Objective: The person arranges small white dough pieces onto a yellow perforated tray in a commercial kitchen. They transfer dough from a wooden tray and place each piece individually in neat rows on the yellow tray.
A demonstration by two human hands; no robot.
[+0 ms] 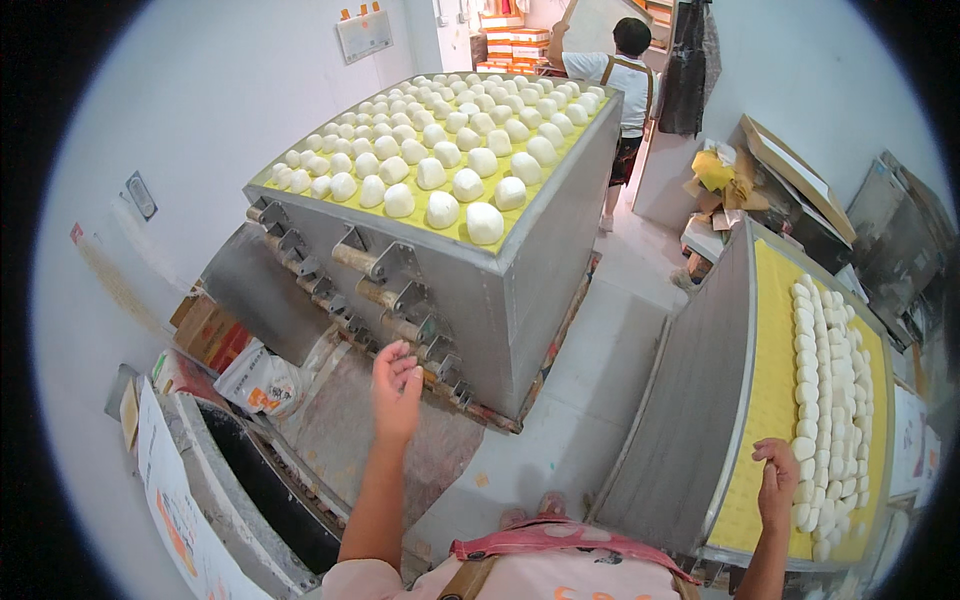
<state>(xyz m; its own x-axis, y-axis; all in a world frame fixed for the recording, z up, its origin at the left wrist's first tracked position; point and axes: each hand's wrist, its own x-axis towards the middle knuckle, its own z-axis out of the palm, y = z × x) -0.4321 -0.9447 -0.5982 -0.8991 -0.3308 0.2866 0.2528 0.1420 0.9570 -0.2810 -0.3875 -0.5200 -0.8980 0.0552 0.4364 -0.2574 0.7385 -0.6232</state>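
My left hand [397,390] is raised over the floor in front of a stack of metal trays [559,292]. Its fingers are loosely curled and apart, with nothing in them. Rows of rounded white dough pieces [467,185] sit spaced out on the yellow cloth [420,220] lining the top tray. On my right, my right hand [778,472] hovers by the near part of a second tray stack [675,420]. Its fingers are bent, and I see nothing held. Beside it, white dough pieces [806,391] lie in close-packed rows on another yellow cloth [772,337].
A person [634,90] with back turned holds a large board [600,37] near the doorway. At left are an open dark container [262,465], a printed sack [262,382] and a cardboard box [210,330]. Metal brackets [382,262] jut from the tray fronts. Boards [802,180] lean at right.
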